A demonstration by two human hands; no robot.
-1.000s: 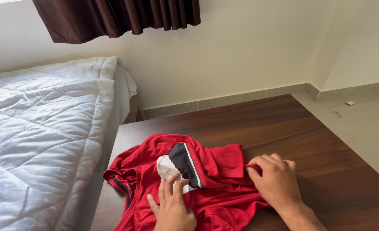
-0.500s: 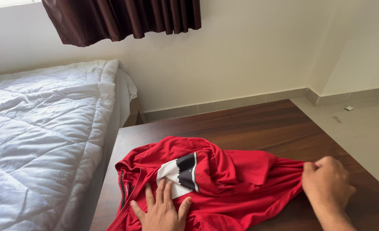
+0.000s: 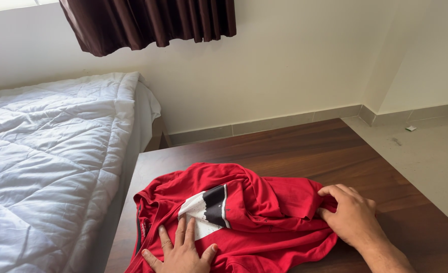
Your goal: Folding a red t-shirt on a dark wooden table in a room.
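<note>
A red shirt (image 3: 264, 207) with a black and white chest patch (image 3: 209, 210) lies crumpled on a dark wooden table (image 3: 294, 151). My left hand (image 3: 181, 250) rests flat on the shirt's lower front, fingers spread, just below the patch. At the shirt's right edge, my right hand (image 3: 353, 217) has its fingers curled into a fold of the red cloth. The bottom of the shirt runs out of view.
A bed with a white quilt (image 3: 52, 162) stands close to the table's left side. A dark brown curtain (image 3: 148, 23) hangs on the wall behind. Pale floor tiles (image 3: 426, 151) lie beyond the table's right edge.
My right hand pulled the shirt's right side outward, then came back a little to the left. My left hand slid down and flattened below the patch.
</note>
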